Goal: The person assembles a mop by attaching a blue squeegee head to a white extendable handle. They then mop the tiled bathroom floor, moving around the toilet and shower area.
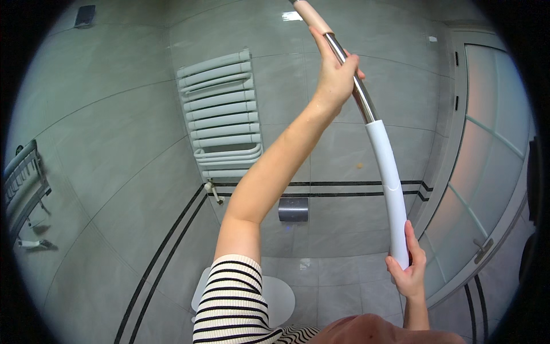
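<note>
A long pole runs from the top edge of the head view down to the lower right, its upper end out of view. It has a beige sleeve (314, 17) at the top, a shiny metal section (363, 99) in the middle and a white plastic tube (389, 185) below. My left hand (337, 73) wraps the metal section, with one finger stretched up along the beige sleeve. Near the lower end of the white tube, my right hand (409, 268) grips it with the thumb on one side and fingers on the other.
A white towel radiator (223, 116) hangs on the grey tiled wall, left of the pole. Below are a metal paper holder (293, 210) and a white toilet lid (277, 299). A frosted-glass door (468, 172) stands at right, a wall rack (28, 185) far left.
</note>
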The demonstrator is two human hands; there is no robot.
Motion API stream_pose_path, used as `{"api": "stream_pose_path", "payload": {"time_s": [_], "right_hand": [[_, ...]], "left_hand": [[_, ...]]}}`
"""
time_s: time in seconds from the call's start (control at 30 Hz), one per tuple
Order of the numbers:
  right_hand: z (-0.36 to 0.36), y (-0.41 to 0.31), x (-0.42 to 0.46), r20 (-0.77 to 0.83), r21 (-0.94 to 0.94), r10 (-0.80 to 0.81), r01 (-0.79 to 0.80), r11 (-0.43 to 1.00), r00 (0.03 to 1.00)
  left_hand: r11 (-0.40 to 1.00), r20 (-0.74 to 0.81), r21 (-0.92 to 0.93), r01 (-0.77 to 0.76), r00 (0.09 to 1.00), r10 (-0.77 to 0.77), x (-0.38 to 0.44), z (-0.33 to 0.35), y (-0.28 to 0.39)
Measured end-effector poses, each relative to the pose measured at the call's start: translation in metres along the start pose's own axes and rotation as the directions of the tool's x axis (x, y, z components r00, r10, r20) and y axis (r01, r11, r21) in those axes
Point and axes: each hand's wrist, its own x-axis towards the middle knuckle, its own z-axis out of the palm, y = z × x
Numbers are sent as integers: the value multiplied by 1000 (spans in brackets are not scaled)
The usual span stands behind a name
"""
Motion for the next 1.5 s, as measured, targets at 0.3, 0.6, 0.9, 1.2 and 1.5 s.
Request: {"api": "stream_pose_path", "payload": {"time_s": [0.3,0.6,0.9,1.2,1.5], "right_hand": [[47,-33,37,13,52,-165,165,985,986],[139,-52,145,40,152,-239,231,961,970],[174,-27,153,37,90,-226,222,971,973],[190,-49,164,141,274,-220,176,946,965],[65,-74,147,308,27,43,-54,998,950]], "left_hand": [[997,-76,80,19,997,-13,32,-63,1],[984,-168,167,66,985,-38,97,-198,-29],[949,-229,262,177,966,-118,83,-225,-48],[878,-342,403,259,932,-118,101,-250,-35],[715,-425,650,258,903,60,101,-195,-48]]}}
